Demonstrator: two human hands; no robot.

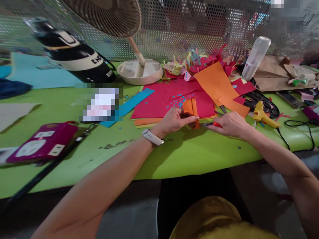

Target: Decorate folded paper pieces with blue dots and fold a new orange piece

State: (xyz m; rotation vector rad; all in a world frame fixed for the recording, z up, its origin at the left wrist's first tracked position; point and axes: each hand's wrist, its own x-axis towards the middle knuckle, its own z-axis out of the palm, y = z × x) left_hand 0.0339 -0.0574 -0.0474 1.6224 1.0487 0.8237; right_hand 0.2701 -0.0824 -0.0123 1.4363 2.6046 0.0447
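Just in front of the red paper stack, my left hand pinches a folded piece of orange paper between thumb and fingers. From the right, my right hand grips red-handled scissors, their grey blades pointing left at the lower edge of the orange paper. My fingers cover most of the handles, and whether the blades touch the paper is too blurred to tell. Behind both hands lies red paper scattered with small blue bits. A larger orange sheet rests at an angle across it.
A yellow glue gun with a black cord lies to the right. Paper scraps pile up behind. A fan, a black bottle, a phone and a purple pouch occupy the left side of the green table.
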